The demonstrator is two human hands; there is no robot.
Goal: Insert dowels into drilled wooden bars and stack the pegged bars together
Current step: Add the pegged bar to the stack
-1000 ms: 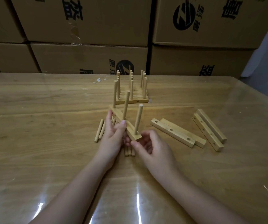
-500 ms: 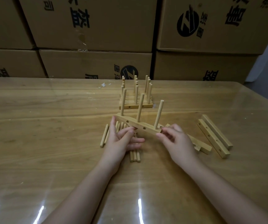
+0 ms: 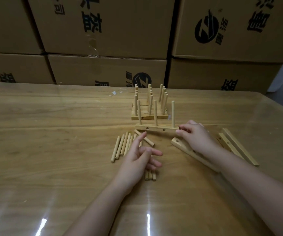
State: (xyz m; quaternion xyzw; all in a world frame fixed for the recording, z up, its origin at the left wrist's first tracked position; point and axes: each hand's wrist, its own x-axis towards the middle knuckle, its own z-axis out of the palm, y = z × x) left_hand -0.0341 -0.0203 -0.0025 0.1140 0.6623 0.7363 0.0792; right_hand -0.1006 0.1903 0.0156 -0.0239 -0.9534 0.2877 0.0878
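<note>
A wooden bar with three upright dowels (image 3: 156, 129) is held level just in front of the group of pegged bars (image 3: 149, 114) standing on the table. My right hand (image 3: 195, 138) grips the bar's right end. My left hand (image 3: 140, 155) is off the bar, fingers spread, hovering above the loose dowels (image 3: 123, 147) lying on the table. More dowel ends (image 3: 150, 175) show below that hand. Undowelled drilled bars lie to the right: one pair (image 3: 185, 149) partly under my right wrist, another pair (image 3: 236, 147) further right.
The wooden table (image 3: 52, 142) has a glossy transparent cover with light reflections near me. Stacked cardboard boxes (image 3: 103, 31) form a wall along the far edge. A small scrap of tape (image 3: 114, 93) lies near the back.
The pegged bar has moved forward and turned level, toward the standing group. My left hand has let go of it and dropped over the loose dowels; my right hand alone holds it.
</note>
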